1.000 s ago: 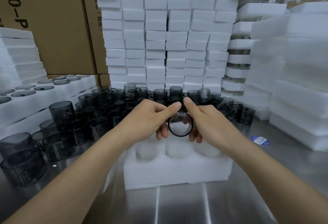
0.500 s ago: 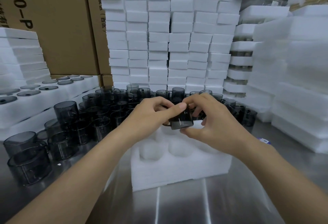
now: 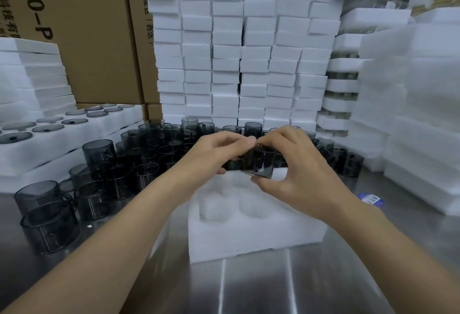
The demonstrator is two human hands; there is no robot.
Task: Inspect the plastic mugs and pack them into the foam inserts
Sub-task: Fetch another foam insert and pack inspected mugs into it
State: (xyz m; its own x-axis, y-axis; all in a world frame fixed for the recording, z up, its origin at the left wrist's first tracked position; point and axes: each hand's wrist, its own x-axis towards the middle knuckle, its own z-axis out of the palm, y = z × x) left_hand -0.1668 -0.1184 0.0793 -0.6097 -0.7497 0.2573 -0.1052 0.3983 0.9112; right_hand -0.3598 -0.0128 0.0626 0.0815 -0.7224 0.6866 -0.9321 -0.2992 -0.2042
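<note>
Head view: a second ago the mug [image 3: 258,162] showed the camera a full round end between both thumbs. Now it is turned so that its smoky side wall faces the camera and that end shows only as a dark, slanted rim at the bottom. The hands are still in the same place over the far part of the foam insert [image 3: 249,239].

The mug's axis now runs nearly upright, leaning a little, with its lower end tipped down and towards the camera. Whether that end is the base or the mouth I cannot tell. It is held in the air just above the insert's back pockets, not seated in any of them.

The left hand [image 3: 219,150] curls its fingers over the mug's upper left side. The right hand [image 3: 296,164] grasps it with fingers across the top and the thumb beneath the lower rim.

The insert lies on the steel bench [image 3: 273,288], with loose mugs [image 3: 99,154] crowded to the left and behind it
</note>
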